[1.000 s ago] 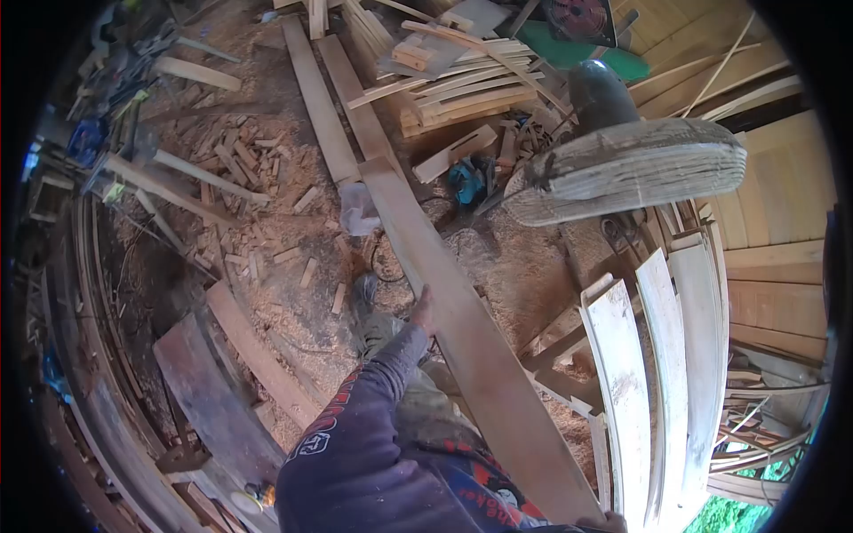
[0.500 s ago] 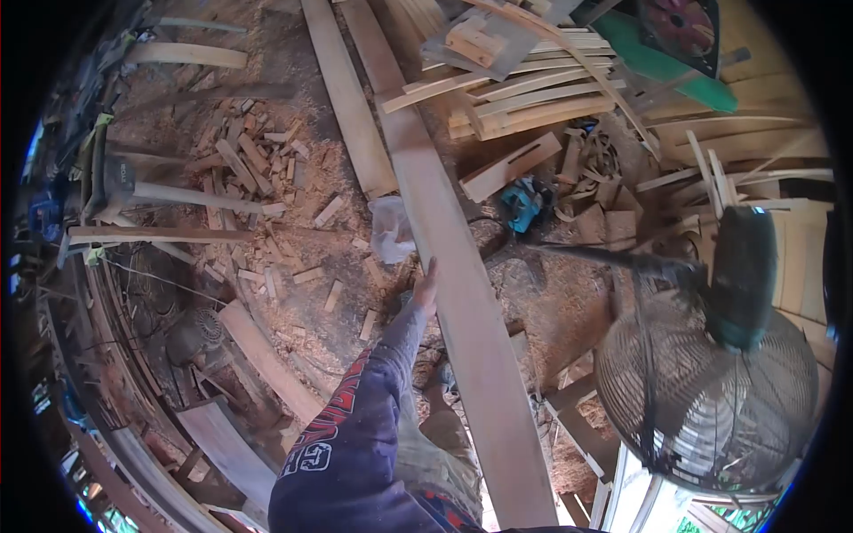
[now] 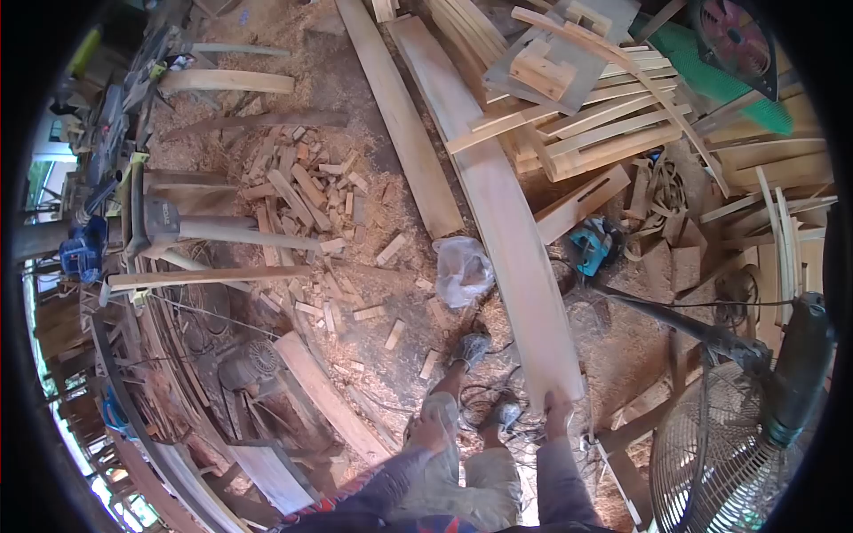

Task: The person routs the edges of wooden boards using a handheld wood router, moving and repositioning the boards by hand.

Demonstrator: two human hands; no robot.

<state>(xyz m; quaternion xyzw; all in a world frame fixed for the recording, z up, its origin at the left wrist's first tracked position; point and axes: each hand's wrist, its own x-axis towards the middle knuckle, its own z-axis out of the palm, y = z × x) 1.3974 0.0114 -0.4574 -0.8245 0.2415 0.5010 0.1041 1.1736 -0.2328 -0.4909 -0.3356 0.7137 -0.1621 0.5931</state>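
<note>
A long, wide wooden plank (image 3: 511, 240) slants from the upper middle down to the lower right. My right hand (image 3: 557, 407) is closed on its near end, with part of the hand over the top face and the other fingers hidden. My left hand (image 3: 430, 433) is off the plank, low by my left knee; its fingers are blurred. Left of the plank lie a narrower board (image 3: 404, 124) and a crumpled clear plastic bag (image 3: 463, 271). A teal power tool (image 3: 593, 246) rests on the floor to its right.
A large black fan (image 3: 737, 444) stands at lower right. Stacked wooden strips (image 3: 613, 124) lie at upper right. Offcut blocks (image 3: 306, 191) and sawdust cover the floor at left, near a curved board (image 3: 329, 391). Cables (image 3: 480, 391) run around my feet.
My left hand has let go of the plank's left edge and dropped toward my knee. The plank's near end and my right hand on it have come into view.
</note>
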